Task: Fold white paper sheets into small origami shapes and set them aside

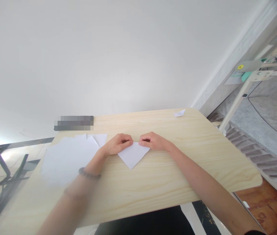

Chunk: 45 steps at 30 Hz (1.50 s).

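Note:
A white piece of paper (132,156), shaped like a triangle with one corner toward me, lies at the middle of the table. My left hand (119,143) pinches its upper edge on the left, fingers curled over the thumb. On the right, my right hand (153,141) grips the same edge in a matching pinch. A short stretch of paper shows between the two thumbs. The far side of the paper is hidden behind my fingers. A dark bead bracelet (89,174) circles my left wrist.
Several loose white sheets (67,156) overlap at the left of the wooden table (138,189). A small folded paper (180,113) rests near the back right edge. A blurred-out dark object (74,123) sits at the back left. A white wall stands behind; a pale metal frame (236,101) rises at right.

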### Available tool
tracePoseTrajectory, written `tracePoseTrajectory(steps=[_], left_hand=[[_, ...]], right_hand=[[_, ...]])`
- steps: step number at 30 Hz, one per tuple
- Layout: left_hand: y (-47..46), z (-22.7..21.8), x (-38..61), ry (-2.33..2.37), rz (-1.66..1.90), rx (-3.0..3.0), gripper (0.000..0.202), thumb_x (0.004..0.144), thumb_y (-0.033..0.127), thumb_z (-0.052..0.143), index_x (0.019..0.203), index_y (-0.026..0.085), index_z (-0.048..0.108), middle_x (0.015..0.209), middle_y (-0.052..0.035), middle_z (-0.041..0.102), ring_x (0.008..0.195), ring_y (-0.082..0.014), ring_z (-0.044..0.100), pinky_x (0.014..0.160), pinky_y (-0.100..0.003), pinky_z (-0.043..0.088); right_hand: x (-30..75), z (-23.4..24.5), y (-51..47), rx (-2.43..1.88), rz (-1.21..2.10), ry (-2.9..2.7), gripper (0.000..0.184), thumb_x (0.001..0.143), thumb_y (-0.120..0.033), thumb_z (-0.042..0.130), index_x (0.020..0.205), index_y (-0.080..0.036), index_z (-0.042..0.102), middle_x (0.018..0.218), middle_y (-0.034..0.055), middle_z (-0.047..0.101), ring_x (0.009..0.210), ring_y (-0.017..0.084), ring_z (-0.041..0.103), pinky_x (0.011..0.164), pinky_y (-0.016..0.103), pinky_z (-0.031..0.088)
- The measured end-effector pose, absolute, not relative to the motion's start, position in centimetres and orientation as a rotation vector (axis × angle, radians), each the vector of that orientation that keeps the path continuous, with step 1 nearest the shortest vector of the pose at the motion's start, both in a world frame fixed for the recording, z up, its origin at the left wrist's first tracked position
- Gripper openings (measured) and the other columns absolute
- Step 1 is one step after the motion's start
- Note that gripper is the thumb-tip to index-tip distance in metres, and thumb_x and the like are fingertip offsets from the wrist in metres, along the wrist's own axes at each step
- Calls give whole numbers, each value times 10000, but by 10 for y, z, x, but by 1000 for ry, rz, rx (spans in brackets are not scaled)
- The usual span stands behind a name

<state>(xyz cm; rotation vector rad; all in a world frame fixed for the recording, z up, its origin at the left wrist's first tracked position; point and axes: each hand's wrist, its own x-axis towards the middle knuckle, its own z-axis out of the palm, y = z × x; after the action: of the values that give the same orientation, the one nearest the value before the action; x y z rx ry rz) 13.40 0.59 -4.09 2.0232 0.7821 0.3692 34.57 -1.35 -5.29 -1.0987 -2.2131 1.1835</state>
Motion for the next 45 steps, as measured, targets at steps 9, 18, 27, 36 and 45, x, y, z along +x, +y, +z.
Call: tracePoseTrajectory(steps=[9,18,27,36,45], left_hand=[[9,-44,128,814,381,1977,241,785,308,404,671,128,518,619,10,474,539,-82,413,465,-190,308],[5,-44,134,956,562,1971,254,801,318,405,943,150,532,758,-17,554,613,-107,468,524,-201,368],[9,-53,132,1074,634,2043,303,803,217,333,922,155,605,730,-11,577,557,-96,429,498,-198,336],[10,-57,132,961,672,2105,278,800,188,396,938,182,638,913,-30,625,762,-132,549,661,-226,426],[19,-63,129,973,706,2560,236,823,278,470,968,238,652,1003,-55,621,957,-194,516,858,-353,405]], right_hand=[[356,-49,-8,-1086,1276,-2221,166,728,-205,414,576,-152,451,546,-42,375,519,69,311,496,210,244],[354,-55,-9,-1203,1022,-2102,163,760,-233,402,643,-155,485,588,-36,409,538,74,335,507,209,261],[355,-63,-5,-1233,707,-2048,144,800,-243,409,718,-161,496,707,-1,498,627,94,424,587,223,333],[357,-66,-3,-1223,587,-2031,126,820,-239,409,770,-170,502,815,29,485,693,107,464,648,247,390],[353,-63,-7,-1106,356,-2138,244,747,-256,560,990,-230,557,947,46,512,932,176,469,858,341,382]])
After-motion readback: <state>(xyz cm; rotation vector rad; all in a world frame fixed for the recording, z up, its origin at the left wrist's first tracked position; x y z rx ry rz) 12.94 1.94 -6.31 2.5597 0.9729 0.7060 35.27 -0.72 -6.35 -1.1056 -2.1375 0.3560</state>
